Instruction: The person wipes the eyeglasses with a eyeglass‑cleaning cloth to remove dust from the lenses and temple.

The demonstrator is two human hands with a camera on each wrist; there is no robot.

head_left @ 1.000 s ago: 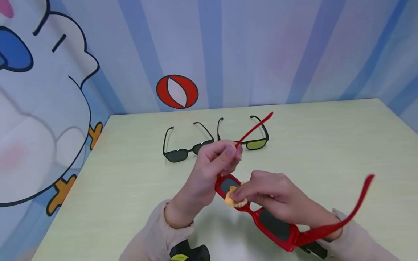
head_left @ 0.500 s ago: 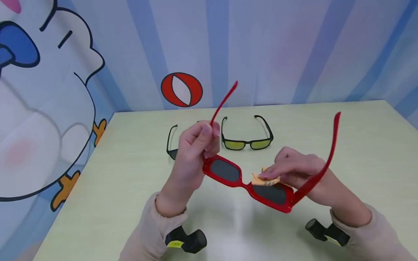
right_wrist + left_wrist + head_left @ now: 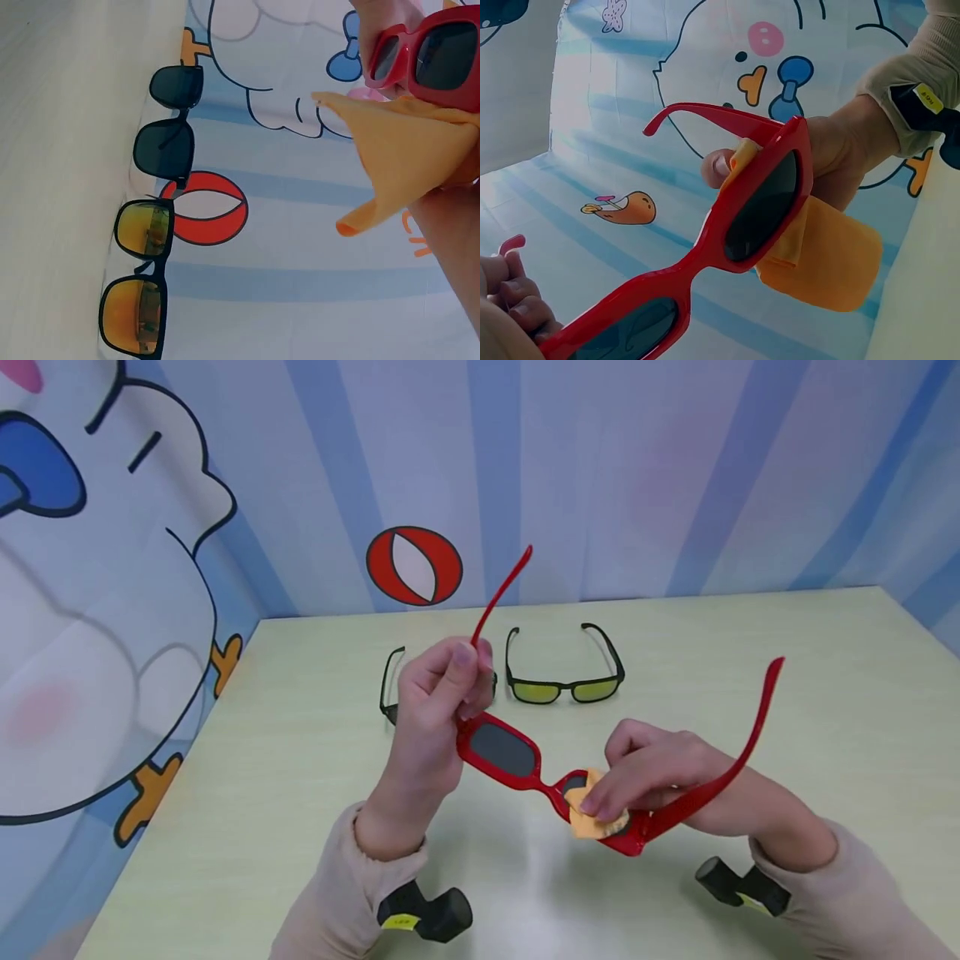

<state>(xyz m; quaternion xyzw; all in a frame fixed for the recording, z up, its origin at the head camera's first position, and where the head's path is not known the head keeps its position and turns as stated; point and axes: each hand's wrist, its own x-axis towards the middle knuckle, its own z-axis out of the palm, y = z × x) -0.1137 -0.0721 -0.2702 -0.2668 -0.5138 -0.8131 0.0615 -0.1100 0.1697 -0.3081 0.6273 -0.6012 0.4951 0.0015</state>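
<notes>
Red-framed sunglasses [image 3: 501, 750] with dark lenses hang over the table, both temples unfolded and raised. My left hand [image 3: 431, 718] pinches them at the left end, where that temple meets the front. An orange cleaning cloth [image 3: 588, 822] lies against the right lens, held by the fingers of my right hand [image 3: 667, 768]. In the left wrist view, the cloth [image 3: 840, 255] drapes behind the frame, and the right thumb [image 3: 718, 168] presses it near the hinge. The right wrist view shows a loose flap of the cloth [image 3: 412, 157] below the red sunglasses [image 3: 446, 60].
Behind my hands, black glasses with yellow lenses [image 3: 536, 693] stand on the pale table [image 3: 787, 718]. Dark-lensed black sunglasses [image 3: 161, 150] lie beside them, mostly covered by my left hand in the head view. A printed cartoon backdrop [image 3: 622, 477] rises behind the table.
The cloth in my right hand has passed from the left lens to the right lens, then down over it. The red sunglasses have risen and shifted left with my left hand.
</notes>
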